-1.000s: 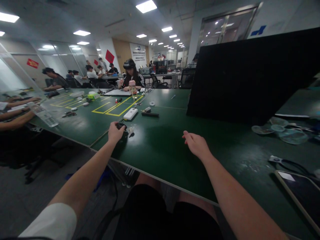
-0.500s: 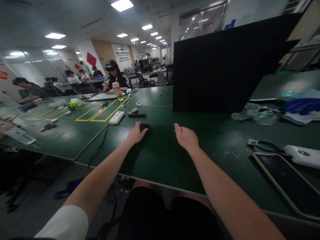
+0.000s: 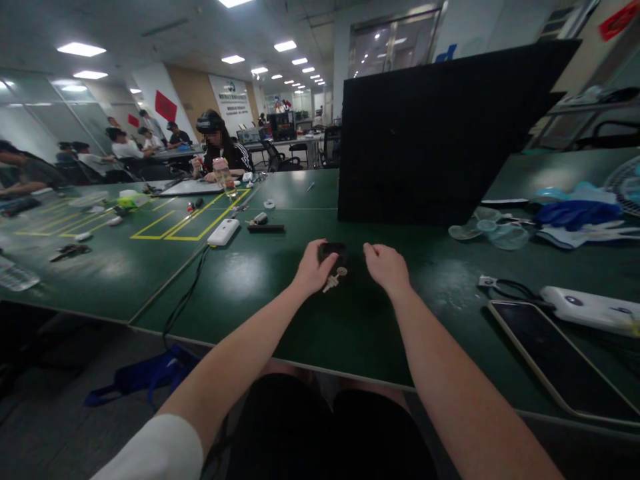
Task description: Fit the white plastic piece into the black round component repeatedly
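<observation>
Left hand [image 3: 314,270] closed around a small black object [image 3: 333,250], thumb at its near side, above the middle of the green worktop [image 3: 310,327]. Key-like metal pieces [image 3: 332,283] hang or lie just below it; attachment unclear. Right hand [image 3: 389,268] curled, apart from the object on its right; cannot tell whether its fingers hold anything. Black bar [image 3: 266,229] and white device [image 3: 223,232] lie beyond, to the left.
</observation>
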### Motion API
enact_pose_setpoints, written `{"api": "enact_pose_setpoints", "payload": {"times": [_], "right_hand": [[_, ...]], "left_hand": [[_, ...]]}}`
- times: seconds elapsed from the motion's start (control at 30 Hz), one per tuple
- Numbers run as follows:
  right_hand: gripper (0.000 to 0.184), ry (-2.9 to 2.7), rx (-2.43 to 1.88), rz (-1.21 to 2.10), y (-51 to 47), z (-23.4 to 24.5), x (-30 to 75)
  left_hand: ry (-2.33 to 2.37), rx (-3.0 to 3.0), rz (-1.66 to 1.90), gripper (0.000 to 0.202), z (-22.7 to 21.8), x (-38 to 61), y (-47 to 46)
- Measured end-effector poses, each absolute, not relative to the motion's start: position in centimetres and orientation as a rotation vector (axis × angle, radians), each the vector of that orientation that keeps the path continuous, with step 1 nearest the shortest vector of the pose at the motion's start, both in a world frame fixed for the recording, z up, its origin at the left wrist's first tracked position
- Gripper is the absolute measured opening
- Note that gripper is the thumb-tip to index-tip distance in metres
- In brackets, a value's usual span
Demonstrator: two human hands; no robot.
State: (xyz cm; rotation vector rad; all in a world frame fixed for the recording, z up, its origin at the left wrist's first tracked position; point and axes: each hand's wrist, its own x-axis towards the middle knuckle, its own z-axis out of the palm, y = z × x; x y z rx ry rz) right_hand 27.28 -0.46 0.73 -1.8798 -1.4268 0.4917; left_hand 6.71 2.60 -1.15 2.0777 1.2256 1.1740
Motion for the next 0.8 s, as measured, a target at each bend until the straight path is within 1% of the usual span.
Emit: {"api": "enact_pose_setpoints", "payload": {"times": [0.07,0.1,0.23,0.33,0.47,0.57,0.67,0.8], "right_hand": [[0.039,-1.632,-1.876,0.501,-0.6,0.5,27.0],[0.036,-1.724,-1.871,0.532,-0.7,0.4,26.7],[0.029,-1.958,-1.852,0.596,-0.5,-0.3,25.6],[0.024,-1.946,-1.856,0.603,-0.1,-0.3,25.3],[0.025,-1.769,-1.864,0.630,0.1,0.6,24.7],[0.026,-1.733,-1.723,0.564,-0.3,1.6,23.5],[0.026,-1.816,-1.594,0.457,-0.9,1.9,21.9],[0.020,-1.952,-1.562,0.287,-1.1,1.5,20.0]], "left_hand": [[1.301,1.956,1.334,0.043,-1.4,4.1,3.9],[1.322,1.926,1.349,0.044,-1.5,2.8,4.4],[1.361,2.005,1.122,0.051,-2.1,-0.8,5.3],[1.334,2.097,1.029,0.053,-2.1,-1.3,5.4],[1.305,2.173,0.956,0.050,-1.6,-0.4,5.5],[1.299,2.235,0.882,0.050,-1.2,0.3,5.2],[1.260,2.304,0.832,0.048,-0.9,0.8,4.8],[1.170,2.370,0.786,0.047,-0.8,1.3,4.4]]}}
